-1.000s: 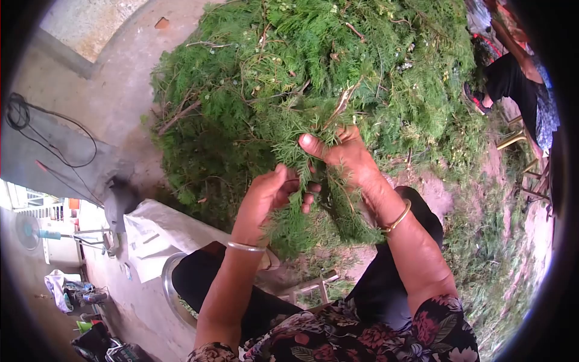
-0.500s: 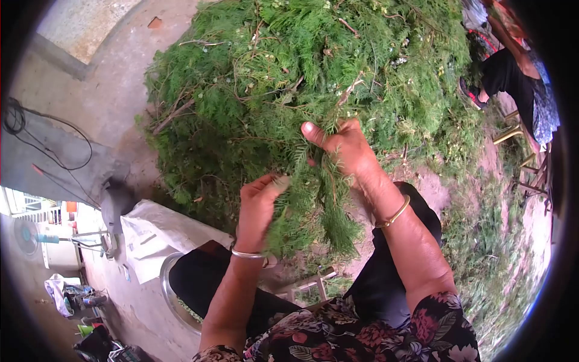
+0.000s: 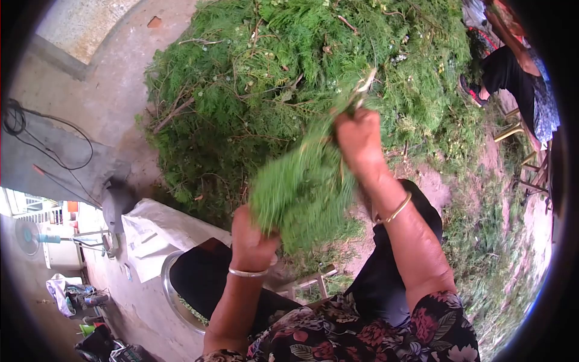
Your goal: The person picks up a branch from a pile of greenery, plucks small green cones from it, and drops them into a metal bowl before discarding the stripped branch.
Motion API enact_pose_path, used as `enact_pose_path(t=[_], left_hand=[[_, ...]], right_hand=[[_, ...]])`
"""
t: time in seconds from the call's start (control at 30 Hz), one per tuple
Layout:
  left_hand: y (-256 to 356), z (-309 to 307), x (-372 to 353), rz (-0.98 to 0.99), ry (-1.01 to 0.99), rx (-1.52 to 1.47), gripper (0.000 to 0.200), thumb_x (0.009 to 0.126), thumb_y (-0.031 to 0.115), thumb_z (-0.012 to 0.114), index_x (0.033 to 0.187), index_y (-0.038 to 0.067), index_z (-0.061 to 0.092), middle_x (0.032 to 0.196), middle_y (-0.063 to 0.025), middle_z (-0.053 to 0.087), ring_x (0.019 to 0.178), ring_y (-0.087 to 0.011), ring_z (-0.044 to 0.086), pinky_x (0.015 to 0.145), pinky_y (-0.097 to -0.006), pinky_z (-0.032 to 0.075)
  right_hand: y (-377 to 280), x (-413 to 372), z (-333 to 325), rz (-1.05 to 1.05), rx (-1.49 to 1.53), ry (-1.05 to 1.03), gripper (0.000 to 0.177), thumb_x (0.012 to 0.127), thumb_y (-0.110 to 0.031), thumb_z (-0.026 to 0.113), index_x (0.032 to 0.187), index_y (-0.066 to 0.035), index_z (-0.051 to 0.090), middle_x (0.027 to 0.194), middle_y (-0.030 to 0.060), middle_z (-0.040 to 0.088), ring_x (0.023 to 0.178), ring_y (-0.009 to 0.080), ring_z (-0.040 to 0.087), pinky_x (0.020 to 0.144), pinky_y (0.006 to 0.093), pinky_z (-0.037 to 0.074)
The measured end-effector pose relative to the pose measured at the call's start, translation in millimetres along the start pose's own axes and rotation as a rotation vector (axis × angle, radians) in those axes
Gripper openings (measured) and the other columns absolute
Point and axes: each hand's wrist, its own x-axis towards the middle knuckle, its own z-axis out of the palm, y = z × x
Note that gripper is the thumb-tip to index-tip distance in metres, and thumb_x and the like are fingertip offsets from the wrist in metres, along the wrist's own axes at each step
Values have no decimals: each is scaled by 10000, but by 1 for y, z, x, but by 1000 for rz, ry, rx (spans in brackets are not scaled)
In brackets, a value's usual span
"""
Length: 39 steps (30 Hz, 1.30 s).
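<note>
Green leafy bunch [image 3: 301, 187] (blurred) near centre, before far foliage heap [image 3: 271, 72] | right hand [image 3: 360, 137] clenched on its stem end | left hand [image 3: 253, 236] gripping its lower fronds

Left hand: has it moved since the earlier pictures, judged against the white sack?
Yes. The left hand has slid down along the green sprig, lower now against the white sack.

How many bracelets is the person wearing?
2. A silver bracelet is on the left wrist, below the green bunch; a gold bracelet is on the right wrist, beside it. Others may be hidden.
</note>
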Motion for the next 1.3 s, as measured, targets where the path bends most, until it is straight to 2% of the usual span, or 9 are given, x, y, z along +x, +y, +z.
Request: enact_pose_path(t=[0.07, 0.13, 0.4, 0.6, 0.8, 0.93, 1.0, 1.17, 1.3], left_hand=[[-7, -7, -8, -821, 351, -1258, 198, 845, 114, 531, 977, -32, 555, 888, -140, 647, 763, -247, 651, 642, -347, 531], [-8, -12, -15, -798, 336, -1201, 199, 825, 65, 542, 994, -40, 541, 900, -140, 641, 743, -262, 648, 606, -354, 538], [9, -38, -12, -676, 310, -1309, 135, 826, 29, 555, 949, -25, 569, 871, -185, 610, 645, -182, 588, 489, -252, 478], [-3, -137, -57, -660, 761, -585, 137, 858, 51, 576, 967, -31, 569, 799, -118, 622, 551, -88, 517, 410, -179, 378], [-43, -231, -165, -821, 1003, 206, 234, 868, 185, 579, 731, -3, 565, 581, -59, 536, 427, -90, 456, 347, -224, 329], [-78, -258, -237, -1064, 332, 1405, 300, 855, 246, 615, 831, -52, 598, 792, -170, 644, 730, -264, 625, 626, -369, 503], [-64, -230, -204, -998, 418, 1394, 395, 844, 272, 623, 996, -91, 600, 955, -241, 633, 928, -332, 605, 804, -430, 473], [20, -112, -41, -514, 355, 61, 512, 832, 184, 584, 1258, -74, 464, 1223, -181, 532, 1130, -267, 518, 966, -372, 404], [37, 10, 25, -217, -26, -39, 688, 734, 57, 677, 1344, -27, 371, 1239, -138, 534, 1143, -228, 502, 966, -354, 397]], right_hand=[[-4, 8, -5, -9, -66, 116, 255, 856, -122, 566, 660, 41, 545, 552, 3, 473, 515, 84, 385, 459, 307, 338], [2, 11, -6, 5, -68, 220, 271, 792, -133, 606, 694, 116, 559, 566, 165, 560, 529, 182, 520, 533, 371, 438], [-4, 7, -5, 106, 108, 180, 247, 819, -128, 622, 699, 83, 576, 549, 57, 515, 516, 120, 434, 476, 330, 380], [2, 9, 0, 149, 436, 7, 230, 843, -130, 657, 666, -11, 572, 570, -39, 442, 519, 62, 319, 431, 275, 253], [-14, 0, -7, 239, 617, -163, 276, 846, -211, 680, 770, 22, 551, 646, 95, 586, 509, 207, 587, 457, 342, 488], [-11, -3, -7, 256, 755, -202, 275, 854, -226, 667, 812, 19, 549, 703, 116, 608, 555, 207, 603, 488, 341, 514], [-12, -5, -2, 250, 868, -205, 280, 858, -236, 660, 827, 19, 548, 702, 118, 608, 572, 211, 611, 504, 345, 528], [-15, -12, 10, 223, 720, -166, 275, 894, -267, 605, 878, 2, 550, 723, 117, 619, 575, 206, 606, 516, 344, 527], [16, -11, 30, 108, 570, -56, 184, 907, -188, 561, 906, -4, 557, 689, 77, 608, 555, 156, 550, 489, 296, 456]])
